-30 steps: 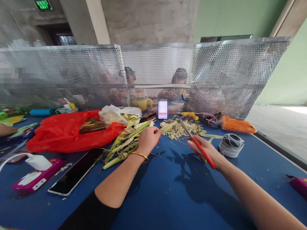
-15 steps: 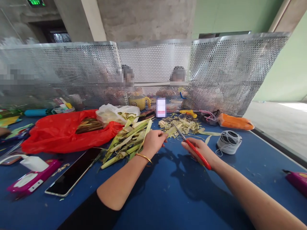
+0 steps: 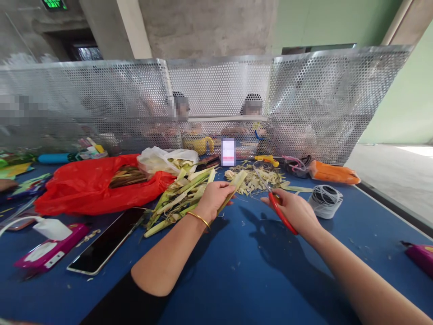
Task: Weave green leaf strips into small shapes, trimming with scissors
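Observation:
My left hand pinches a pale green strip of dried husk, which sticks up past the fingertips. In my right hand is a pair of scissors with red handles, its blades pointing up and away from me. The blades are apart from the husk strip. Beside my left wrist lies a pile of long green and straw-coloured husk strips. Beyond both hands spreads a heap of small husk scraps.
Left stand a red plastic bag, a white bag, a black phone and a purple power strip. Right are a spool of grey cord, an orange packet and a yellow glue gun. A perforated metal screen closes the back; people sit behind it.
The scissors have drawn away from the strip and my right hand has moved slightly right. The strip in my left hand is now tilted upward, showing more of its length.

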Available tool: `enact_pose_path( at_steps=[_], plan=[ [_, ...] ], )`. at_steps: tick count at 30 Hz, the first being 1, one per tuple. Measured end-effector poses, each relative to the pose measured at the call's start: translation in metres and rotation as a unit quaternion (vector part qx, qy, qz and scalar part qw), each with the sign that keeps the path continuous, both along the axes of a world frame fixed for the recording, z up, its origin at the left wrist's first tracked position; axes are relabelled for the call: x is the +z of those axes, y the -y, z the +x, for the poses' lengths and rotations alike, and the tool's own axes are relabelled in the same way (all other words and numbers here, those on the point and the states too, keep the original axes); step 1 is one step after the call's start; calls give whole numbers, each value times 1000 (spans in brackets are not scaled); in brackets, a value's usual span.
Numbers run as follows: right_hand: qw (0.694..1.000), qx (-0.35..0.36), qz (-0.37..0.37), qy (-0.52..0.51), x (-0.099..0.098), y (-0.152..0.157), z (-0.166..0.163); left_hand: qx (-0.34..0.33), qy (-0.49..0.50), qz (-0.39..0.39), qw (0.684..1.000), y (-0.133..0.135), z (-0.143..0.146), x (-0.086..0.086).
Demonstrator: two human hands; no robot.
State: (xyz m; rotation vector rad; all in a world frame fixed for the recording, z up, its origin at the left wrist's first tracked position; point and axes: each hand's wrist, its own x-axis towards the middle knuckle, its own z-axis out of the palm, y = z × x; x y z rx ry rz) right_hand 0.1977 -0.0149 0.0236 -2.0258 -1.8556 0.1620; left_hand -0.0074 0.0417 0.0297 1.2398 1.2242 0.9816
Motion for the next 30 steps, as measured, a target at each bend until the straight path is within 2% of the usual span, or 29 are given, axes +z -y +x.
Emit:
enact_pose_path(
  at_steps=[2, 5, 8, 10, 12, 14, 16, 18, 21, 23, 26, 30],
  plan=[
    [994, 24, -20, 103, 0, 0, 2, 28, 95, -64, 993, 4, -1, 9],
    [974, 144, -38, 174, -5, 0, 1, 37, 178, -114, 977, 11, 0, 17],
    [955, 247, -55, 153, -8, 3, -1, 36, 223, -120, 967, 21, 7, 15],
    [957, 270, -49, 99, -6, 5, -2, 47, 234, -112, 965, 29, 14, 10],
    [967, 251, -19, -29, -4, 5, -4, 69, 234, -93, 965, 38, 22, 2],
    [954, 193, 9, -229, -2, 5, -9, 81, 226, -60, 969, 46, 29, -6],
    [904, 135, 11, -405, -2, 6, -16, 72, 203, -44, 976, 53, 36, -13],
    [858, 115, 0, -501, -3, 8, -23, 51, 194, -54, 978, 58, 40, -16],
    [818, 119, -12, -563, -5, 11, -29, 26, 216, -88, 972, 61, 42, -18],
    [808, 118, -17, -577, -5, 12, -29, 4, 241, -119, 963, 60, 42, -19],
    [819, 114, -15, -562, -4, 11, -26, -32, 245, -132, 960, 59, 41, -22],
    [851, 108, -7, -515, -4, 10, -24, -24, 176, -9, 984, 56, 41, -26]
  ],
)
